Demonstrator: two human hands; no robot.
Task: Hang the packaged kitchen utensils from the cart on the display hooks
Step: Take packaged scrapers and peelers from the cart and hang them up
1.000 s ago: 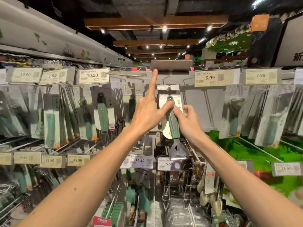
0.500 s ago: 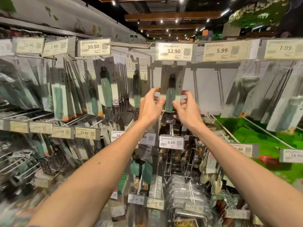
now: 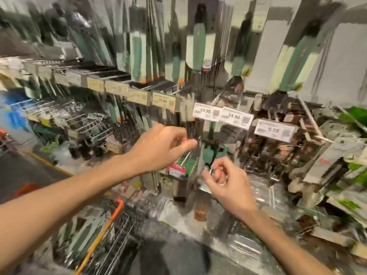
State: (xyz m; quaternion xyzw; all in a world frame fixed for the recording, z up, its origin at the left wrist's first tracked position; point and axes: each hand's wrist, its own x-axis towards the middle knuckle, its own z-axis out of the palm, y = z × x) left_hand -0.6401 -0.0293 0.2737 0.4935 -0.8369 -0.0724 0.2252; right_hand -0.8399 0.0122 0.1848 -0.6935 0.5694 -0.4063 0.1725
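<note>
A display rack (image 3: 264,62) of wire hooks fills the view in a shop aisle, heavily blurred, its top row hung with packaged utensils (image 3: 199,48) with green handles on pale cards, packed close side by side. Below and left of the person stands the cart (image 3: 117,210), a wire basket with an orange rim, carrying more packaged utensils in the cart (image 3: 85,233) that lie flat inside it; the blur hides how many. Two bare forearms reach forward from the bottom edge towards the rack's middle rows. The left hand (image 3: 158,147) is raised higher, its fingers curled with the thumb tip against the forefinger right at a thin hook wire (image 3: 188,155); whether it pinches the wire, a package or nothing cannot be told. The right hand (image 3: 224,181) sits lower and just to the right, fingers loosely curled towards the palm, and the blur leaves it unclear whether it holds anything. Above the hands runs a line of price labels: a beige one reading 15.90 (image 3: 163,100), two white ones reading 14.90 (image 3: 206,112) and a white one that appears to read 5.59 (image 3: 275,130). A small red tag (image 3: 177,169) hangs between the two wrists
</note>
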